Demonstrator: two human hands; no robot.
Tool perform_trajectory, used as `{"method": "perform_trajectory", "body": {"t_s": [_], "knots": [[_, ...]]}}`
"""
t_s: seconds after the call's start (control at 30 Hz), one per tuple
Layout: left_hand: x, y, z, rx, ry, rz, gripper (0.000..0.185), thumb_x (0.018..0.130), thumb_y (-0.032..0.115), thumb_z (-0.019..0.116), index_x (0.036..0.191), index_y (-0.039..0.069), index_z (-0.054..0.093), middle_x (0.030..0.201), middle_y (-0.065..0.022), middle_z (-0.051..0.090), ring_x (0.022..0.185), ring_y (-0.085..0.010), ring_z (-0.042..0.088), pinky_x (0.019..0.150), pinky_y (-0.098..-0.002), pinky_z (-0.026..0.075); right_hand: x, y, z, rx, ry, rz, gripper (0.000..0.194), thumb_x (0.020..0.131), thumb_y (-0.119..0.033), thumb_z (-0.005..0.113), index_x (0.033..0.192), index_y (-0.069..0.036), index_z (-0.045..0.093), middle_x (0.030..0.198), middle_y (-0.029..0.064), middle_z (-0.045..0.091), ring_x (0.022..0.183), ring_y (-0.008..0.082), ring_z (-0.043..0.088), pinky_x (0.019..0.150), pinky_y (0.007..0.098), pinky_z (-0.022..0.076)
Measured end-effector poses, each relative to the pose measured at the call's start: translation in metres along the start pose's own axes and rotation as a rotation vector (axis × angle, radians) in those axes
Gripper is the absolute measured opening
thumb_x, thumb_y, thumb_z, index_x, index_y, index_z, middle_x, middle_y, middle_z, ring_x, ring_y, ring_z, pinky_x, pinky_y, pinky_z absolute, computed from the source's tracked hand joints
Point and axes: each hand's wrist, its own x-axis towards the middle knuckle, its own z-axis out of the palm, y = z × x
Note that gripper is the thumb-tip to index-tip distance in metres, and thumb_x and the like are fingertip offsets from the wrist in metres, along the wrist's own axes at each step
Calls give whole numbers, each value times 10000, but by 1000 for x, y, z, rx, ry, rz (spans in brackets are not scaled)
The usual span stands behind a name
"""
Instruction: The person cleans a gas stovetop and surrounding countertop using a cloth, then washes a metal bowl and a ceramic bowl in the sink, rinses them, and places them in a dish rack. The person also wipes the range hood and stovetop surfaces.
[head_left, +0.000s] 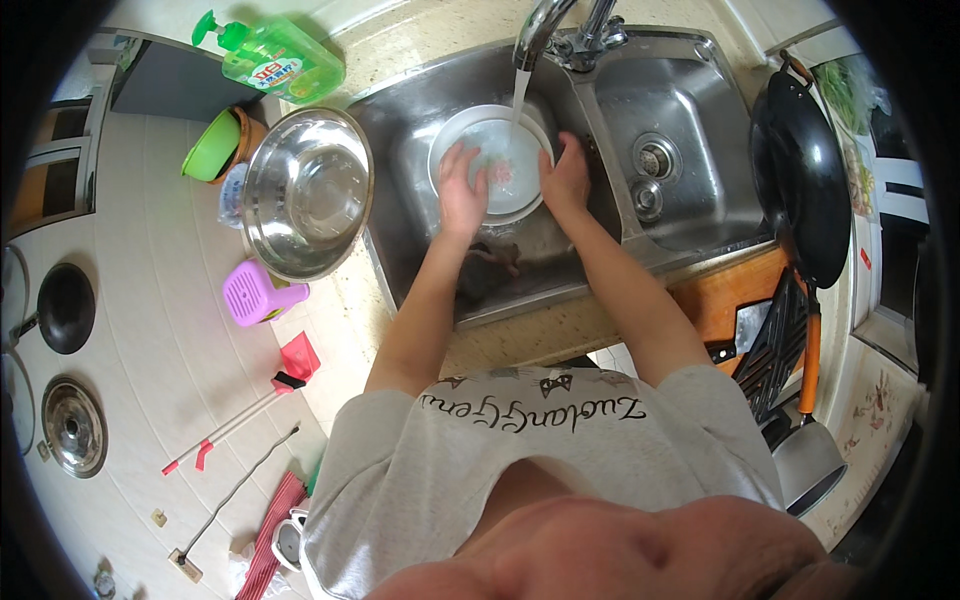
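Note:
A white dish (514, 191) with a pink pattern at its middle lies in the left basin of a steel double sink (409, 97), with the white rim of another dish or bowl around it. Water runs into it from a chrome faucet (529, 52). My left hand (461, 187) rests over the dish's left side, fingers spread on it. On the opposite side my right hand (564, 176) touches the rim with its thumb. A dark, limp thing lies at the basin's near side; I cannot tell what it is.
Left of the sink stand a steel bowl (307, 191), a green soap pump bottle (289, 64), a green bowl (212, 146) and a purple plastic holder (259, 292). At the right are a black wok (810, 180), a cleaver (750, 326) on a wooden board (697, 289) and a pot (810, 457).

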Motion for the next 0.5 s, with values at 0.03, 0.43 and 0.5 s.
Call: {"method": "perform_trajectory", "body": {"t_s": [0.03, 0.43, 0.5], "knots": [[7, 1, 1, -132, 3, -49, 374, 841, 98, 607, 1195, 6, 533, 1227, -189, 541, 1216, -353, 455, 1010, -409, 384, 8, -15, -8, -6, 159, -197, 309, 869, -191, 577, 1027, 75, 577, 956, 207, 650, 852, 368, 649, 783, 432, 528], [30, 112, 37, -1968, -523, -849, 693, 792, 690, 559, 1082, 62, 562, 978, -139, 624, 887, -318, 607, 814, -435, 503, 110, -82, 61, 1181, -762, 418, 346, 890, -344, 534, 739, -37, 589, 630, 42, 562, 559, 173, 557, 535, 280, 454], [23, 117, 38, -1903, -377, -1012, 735, 772, 746, 510, 1056, 72, 578, 896, -130, 629, 790, -286, 613, 730, -403, 509, 107, -75, 69, 768, -739, 217, 390, 875, -375, 547, 675, -43, 589, 567, 39, 546, 519, 163, 541, 513, 282, 437]]}}
